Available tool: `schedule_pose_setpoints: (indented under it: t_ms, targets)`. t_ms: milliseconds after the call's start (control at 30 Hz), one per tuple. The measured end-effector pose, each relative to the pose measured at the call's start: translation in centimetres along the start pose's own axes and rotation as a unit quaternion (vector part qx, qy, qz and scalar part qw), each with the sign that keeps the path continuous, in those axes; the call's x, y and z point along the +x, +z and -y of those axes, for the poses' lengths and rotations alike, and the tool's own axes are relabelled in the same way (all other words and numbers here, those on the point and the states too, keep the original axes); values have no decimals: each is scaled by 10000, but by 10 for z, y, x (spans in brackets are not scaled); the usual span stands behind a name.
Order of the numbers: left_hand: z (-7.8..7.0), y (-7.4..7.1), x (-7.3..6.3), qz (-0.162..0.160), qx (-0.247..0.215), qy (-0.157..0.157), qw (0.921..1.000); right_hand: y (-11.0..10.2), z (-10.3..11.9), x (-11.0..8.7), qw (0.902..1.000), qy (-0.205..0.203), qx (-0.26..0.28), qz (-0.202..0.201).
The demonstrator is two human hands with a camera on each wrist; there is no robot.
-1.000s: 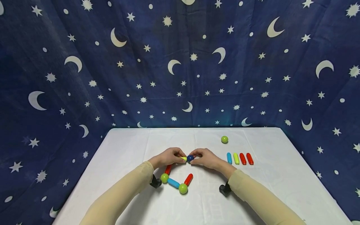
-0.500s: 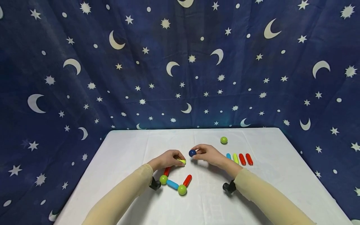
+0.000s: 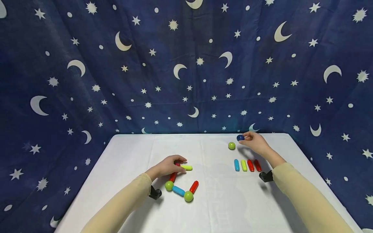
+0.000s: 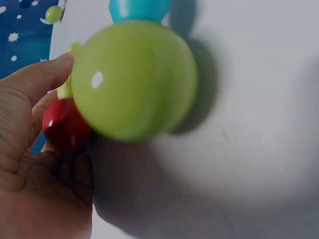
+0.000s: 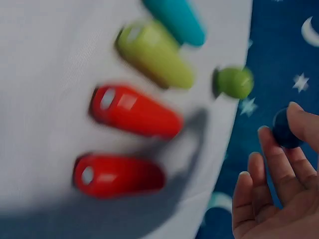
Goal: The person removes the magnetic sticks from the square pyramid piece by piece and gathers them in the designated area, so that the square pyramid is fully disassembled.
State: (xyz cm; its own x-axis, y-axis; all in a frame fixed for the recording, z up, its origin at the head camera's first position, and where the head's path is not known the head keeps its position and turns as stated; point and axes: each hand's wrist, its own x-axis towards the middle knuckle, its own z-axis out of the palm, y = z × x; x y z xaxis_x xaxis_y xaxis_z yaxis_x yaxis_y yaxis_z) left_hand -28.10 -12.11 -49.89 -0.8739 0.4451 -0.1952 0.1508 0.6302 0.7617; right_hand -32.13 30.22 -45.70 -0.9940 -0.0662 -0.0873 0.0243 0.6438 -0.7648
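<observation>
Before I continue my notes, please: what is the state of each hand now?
Left hand: open, at a yellow rod.
Right hand: holding the blue ball.

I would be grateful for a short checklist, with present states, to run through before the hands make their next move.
1. Right hand pinching the glossy dark blue ball: ok.
2. Space between that ball and the glossy green back ball: ok, a gap shows in the right wrist view.
3. Short blue rod, short yellow-green rod and two short red rods lying in a row, untouched: ok.
4. Slanted glossy red rod joined to balls at both ends: not ok, only its near end meets the glossy green front ball.
5. Left hand firmly gripping the glossy yellow-green rod beside it: cannot tell, the contact is partly hidden.
</observation>
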Motion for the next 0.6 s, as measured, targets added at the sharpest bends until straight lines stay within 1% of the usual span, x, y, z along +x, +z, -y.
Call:
schedule_pose_setpoints:
  t_ms: [100, 233, 400, 600]
  targets:
    - [3, -4, -5, -107, -97, -194, 9997, -3, -16, 5, 9998, 174, -95, 63]
    - [8, -7, -11, -161, -155, -404, 9989, 0, -32, 14, 9991, 294, -240, 212]
    - [11, -9, -15, -191, -166, -445, 9987, 8, -41, 21, 9981, 326, -402, 324]
    - [12, -8, -14, -183, -200, -465, 9986, 14, -45, 25, 9989, 191, -350, 235]
